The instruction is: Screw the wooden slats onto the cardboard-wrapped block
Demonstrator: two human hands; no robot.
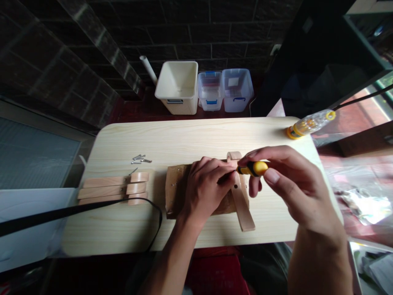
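Note:
A yellow-and-black screwdriver (pixel 258 168) lies almost level in my right hand (pixel 294 186), its handle end between thumb and fingers. Its tip meets the fingertips of my left hand (pixel 207 182), which are pinched together; what they grip is hidden. Under them is a pale wooden piece (pixel 244 211) with a curved upper end and a dark hole. That piece rests across a brown cardboard-like block (pixel 175 188), which my left hand also leans on.
Similar hook-ended wooden pieces (pixel 104 191) lie at the table's left, below several loose screws (pixel 141 158). A black strap (pixel 92 208) crosses them. A clear bottle-shaped case with a yellow base (pixel 310 124) stands at the back right corner. Plastic bins (pixel 178 104) stand beyond the table (pixel 184 139).

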